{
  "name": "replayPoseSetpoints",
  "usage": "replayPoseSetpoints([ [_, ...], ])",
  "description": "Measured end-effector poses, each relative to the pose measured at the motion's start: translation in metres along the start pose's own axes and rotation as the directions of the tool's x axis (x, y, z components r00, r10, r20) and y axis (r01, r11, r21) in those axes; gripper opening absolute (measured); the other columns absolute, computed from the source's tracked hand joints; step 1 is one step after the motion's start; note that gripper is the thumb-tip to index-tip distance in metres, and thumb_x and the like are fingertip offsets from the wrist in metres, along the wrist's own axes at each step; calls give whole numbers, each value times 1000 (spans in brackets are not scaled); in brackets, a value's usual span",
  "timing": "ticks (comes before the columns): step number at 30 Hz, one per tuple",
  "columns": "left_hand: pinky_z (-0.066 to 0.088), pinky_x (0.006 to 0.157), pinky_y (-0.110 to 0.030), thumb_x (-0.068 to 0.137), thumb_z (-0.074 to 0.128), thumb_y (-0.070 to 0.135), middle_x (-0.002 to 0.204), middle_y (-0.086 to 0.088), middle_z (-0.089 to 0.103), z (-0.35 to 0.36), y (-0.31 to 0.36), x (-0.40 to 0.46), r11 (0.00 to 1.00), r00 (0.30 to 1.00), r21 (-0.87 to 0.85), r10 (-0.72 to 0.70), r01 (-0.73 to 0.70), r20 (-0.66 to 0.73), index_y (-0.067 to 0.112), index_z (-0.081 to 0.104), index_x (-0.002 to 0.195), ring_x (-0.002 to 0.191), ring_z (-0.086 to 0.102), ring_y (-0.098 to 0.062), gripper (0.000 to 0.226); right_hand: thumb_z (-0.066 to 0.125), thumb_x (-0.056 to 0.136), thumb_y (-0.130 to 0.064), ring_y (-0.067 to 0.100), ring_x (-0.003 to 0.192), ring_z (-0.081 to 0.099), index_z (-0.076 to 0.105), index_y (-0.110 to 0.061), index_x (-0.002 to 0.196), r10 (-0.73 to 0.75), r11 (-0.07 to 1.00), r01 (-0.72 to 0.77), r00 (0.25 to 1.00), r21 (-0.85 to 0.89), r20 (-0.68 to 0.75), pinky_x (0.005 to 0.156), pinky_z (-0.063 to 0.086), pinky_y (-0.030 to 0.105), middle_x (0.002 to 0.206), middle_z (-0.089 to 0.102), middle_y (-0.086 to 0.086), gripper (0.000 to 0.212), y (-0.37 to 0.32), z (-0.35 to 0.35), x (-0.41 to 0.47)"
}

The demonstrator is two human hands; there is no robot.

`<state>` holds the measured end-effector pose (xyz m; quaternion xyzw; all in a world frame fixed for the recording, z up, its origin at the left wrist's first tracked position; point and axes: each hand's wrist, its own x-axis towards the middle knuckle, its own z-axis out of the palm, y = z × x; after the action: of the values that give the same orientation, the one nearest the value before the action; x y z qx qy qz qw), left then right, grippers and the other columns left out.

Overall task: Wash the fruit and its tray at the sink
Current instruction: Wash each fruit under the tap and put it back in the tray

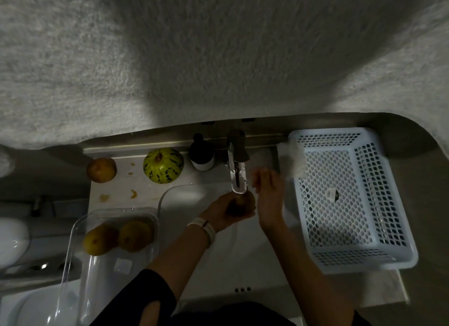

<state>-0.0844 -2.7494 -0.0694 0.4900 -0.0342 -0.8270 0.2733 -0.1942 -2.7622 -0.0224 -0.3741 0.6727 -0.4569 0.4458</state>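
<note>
A round brownish-yellow fruit [241, 204], likely firm and slippery when wet, is being gripped around its middle by the left hand [222, 210] under the chrome tap [237, 160]; the right hand [268, 192] is being held open, empty.

Home bathroom, white sink [243, 265] under a tap [237, 160], toilet [12, 238] alongside (dimly lit)

Left hand [224, 210] curled around fruit [243, 203], watch-banded wrist toward 7 o'clock; right hand [268, 194] relaxed, fingers [257, 180] toward 11 o'clock.
</note>
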Motion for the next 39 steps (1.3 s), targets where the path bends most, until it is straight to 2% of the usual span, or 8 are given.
replayPoseSetpoints([
  [4, 55, 73, -30, 102, 40, 32, 94, -8, 71, 4, -7, 5, 998, 999, -48, 29, -27, 42, 7, 62, 109, 84, 69, -17, 34, 45, 100, -14, 21, 94, 60, 58, -13, 99, 104, 962, -69, 987, -264, 121, 82, 50, 32, 100, 61, 6, 13, 48, 12, -11],
  [9, 49, 67, -31, 104, 33, 41, 79, -11, 67, -1, -10, 11, 1000, 967, -17, -24, 20, -253, 10, 59, 89, 78, 60, -21, 43, 49, 97, -27, 22, 85, 61, 61, -9, 95, 75, 883, 19, 981, -470, 180, 74, 51, 39, 91, 62, 7, 22, 75, 37, -23],
  [13, 51, 61, -26, 106, 28, 36, 92, -9, 63, -18, -20, 9, 876, 896, 442, 342, -193, -285, 15, 52, 90, 74, 63, -12, 35, 56, 94, -18, 31, 78, 63, 62, 0, 85, 255, 937, -229, 965, -264, 67, 74, 53, 47, 83, 66, 19, 21, 68, 51, -15],
  [18, 47, 57, -15, 103, 35, 42, 84, 2, 63, -24, -30, 4, 666, 841, 641, 538, -381, -59, 17, 45, 96, 63, 61, 3, 28, 64, 90, -25, 32, 82, 63, 62, 0, 83, 638, 766, -643, 756, -18, 143, 75, 54, 44, 87, 63, 23, 27, 59, 46, 11],
  [24, 44, 46, -17, 105, 34, 28, 67, -3, 59, -6, -20, 14, 772, 877, 586, 434, -245, -205, 11, 51, 80, 51, 57, -7, 35, 60, 92, -24, 27, 68, 65, 59, -15, 66, 306, 933, -290, 951, -214, 45, 64, 52, 35, 67, 65, 5, 27, 59, 37, -3],
  [29, 49, 63, -29, 101, 42, 30, 74, -11, 60, 7, 4, 15, 980, 978, 181, -50, 88, -203, 8, 54, 78, 67, 59, -20, 35, 63, 91, -30, 17, 85, 63, 58, -19, 93, 57, 968, -12, 983, -250, 175, 74, 53, 32, 92, 64, 3, 11, 69, 21, -13],
  [33, 47, 43, -15, 97, 45, 47, 53, 0, 63, -5, 7, 12, 957, 982, 223, -172, 187, -83, 14, 62, 65, 44, 62, -9, 49, 54, 96, -33, 10, 100, 57, 54, -21, 113, -119, 941, 210, 939, -265, 321, 85, 48, 26, 107, 58, -1, 21, 75, 7, -18],
  [39, 55, 83, -37, 99, 49, 35, 102, -14, 69, 6, -4, 26, 953, 981, 302, 53, 6, -186, 11, 65, 91, 94, 67, -26, 29, 44, 101, -24, 13, 114, 56, 46, -17, 136, 142, 987, -130, 979, -92, 148, 97, 47, 32, 127, 56, 2, 36, 76, 13, -19],
])
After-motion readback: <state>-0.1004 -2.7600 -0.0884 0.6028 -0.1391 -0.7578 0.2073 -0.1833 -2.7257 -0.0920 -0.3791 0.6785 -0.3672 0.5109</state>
